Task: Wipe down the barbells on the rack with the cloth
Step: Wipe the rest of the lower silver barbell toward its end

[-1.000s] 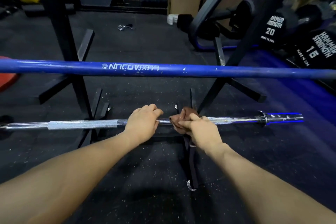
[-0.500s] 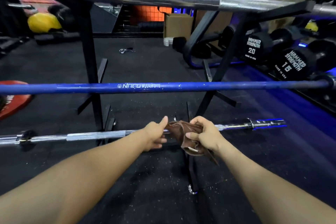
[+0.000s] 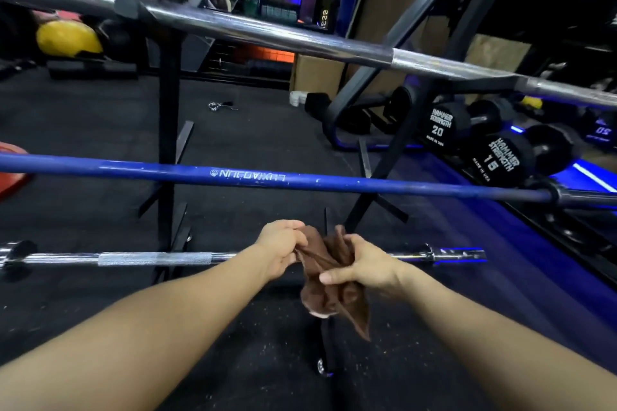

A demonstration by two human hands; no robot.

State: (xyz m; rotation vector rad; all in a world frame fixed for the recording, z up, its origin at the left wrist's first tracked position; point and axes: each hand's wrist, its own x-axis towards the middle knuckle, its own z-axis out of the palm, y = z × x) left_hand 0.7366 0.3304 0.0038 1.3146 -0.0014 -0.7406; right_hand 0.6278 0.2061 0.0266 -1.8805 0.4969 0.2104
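Both hands hold the brown cloth [image 3: 329,272] between them, just above and in front of the lowest chrome barbell [image 3: 153,259]. The left hand [image 3: 283,248] pinches the cloth's upper edge at about 10 o'clock from the bundle, its fingers curled down over the fabric. The right hand [image 3: 364,265], at 3 o'clock from the cloth, has its thumb pressed across the front of the folds and its fingers wrapped behind. The cloth is soft and crumpled, gathered into ridges between the hands, with a limp pointed corner hanging toward 6 o'clock. The lowest barbell is a polished steel shaft with a rough knurled band on its left half and a smooth, shiny sleeve at 3 o'clock. Above it lies a blue painted barbell [image 3: 267,178], scuffed with pale chips and printed with white lettering. At 12 o'clock a thicker grey steel barbell [image 3: 300,38] crosses the black metal rack [image 3: 170,117].
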